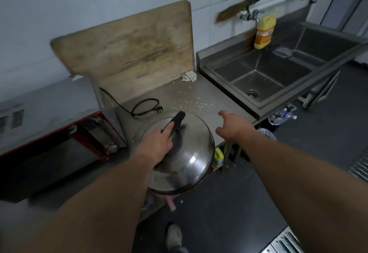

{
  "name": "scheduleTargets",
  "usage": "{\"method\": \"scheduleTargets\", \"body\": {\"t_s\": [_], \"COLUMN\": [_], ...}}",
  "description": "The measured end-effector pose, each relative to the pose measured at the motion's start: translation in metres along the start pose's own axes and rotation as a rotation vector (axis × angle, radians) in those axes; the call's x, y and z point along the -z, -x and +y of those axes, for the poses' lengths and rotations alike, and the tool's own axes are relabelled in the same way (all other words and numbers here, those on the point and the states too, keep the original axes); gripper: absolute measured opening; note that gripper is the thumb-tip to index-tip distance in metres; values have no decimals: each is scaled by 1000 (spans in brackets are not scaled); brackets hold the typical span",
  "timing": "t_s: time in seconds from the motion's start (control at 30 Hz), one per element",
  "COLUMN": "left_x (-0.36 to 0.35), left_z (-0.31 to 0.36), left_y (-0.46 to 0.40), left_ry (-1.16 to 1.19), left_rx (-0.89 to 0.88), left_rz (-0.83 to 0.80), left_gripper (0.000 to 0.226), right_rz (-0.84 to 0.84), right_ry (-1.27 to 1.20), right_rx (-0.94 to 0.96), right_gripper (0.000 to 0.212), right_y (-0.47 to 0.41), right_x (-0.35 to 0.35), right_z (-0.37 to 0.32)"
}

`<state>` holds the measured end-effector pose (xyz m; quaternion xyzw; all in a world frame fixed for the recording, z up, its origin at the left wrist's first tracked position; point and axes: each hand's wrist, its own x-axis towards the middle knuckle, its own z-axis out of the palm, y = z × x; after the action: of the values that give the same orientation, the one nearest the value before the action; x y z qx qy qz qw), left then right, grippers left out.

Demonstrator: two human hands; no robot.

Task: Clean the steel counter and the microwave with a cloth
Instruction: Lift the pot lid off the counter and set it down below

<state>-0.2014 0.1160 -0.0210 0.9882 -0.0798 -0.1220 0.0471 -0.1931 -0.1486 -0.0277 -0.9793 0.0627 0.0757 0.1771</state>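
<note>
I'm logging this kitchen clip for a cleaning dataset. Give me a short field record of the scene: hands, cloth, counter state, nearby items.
left hand: grips the black handle of the steel pot lid
right hand: open, above the steel counter, holds nothing
cloth: crumpled at the counter's back, by the cutting board
counter state: scattered crumbs
microwave: left of the counter
sink: to the right

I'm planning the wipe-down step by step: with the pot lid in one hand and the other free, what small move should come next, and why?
Probably move the right hand, open and empty, toward the cloth at the board's foot. Crumbs dot the counter, and the left hand grips the lid's handle.
</note>
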Motion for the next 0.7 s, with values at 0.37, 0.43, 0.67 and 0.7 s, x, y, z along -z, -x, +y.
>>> {"method": "scheduleTargets", "body": {"t_s": [0.37,0.43,0.67,0.7], "left_x": [-88,-98,-143,-149], "left_z": [14,1,-101,-121], "left_y": [164,192,284,298], "left_ry": [45,70,210,228], "left_rx": [-21,5,129,144], "left_rz": [-66,-64,-111,-119], "left_gripper": [62,61,61,61], "right_rz": [-33,-62,-218,-230], "right_ry": [1,14,83,88], "right_rx": [81,116,272,293], "right_gripper": [66,66,66,66], "right_y": [73,87,144,156], "right_x": [1,-13,-106,-122], "right_z": [-31,-53,-169,-188]}}
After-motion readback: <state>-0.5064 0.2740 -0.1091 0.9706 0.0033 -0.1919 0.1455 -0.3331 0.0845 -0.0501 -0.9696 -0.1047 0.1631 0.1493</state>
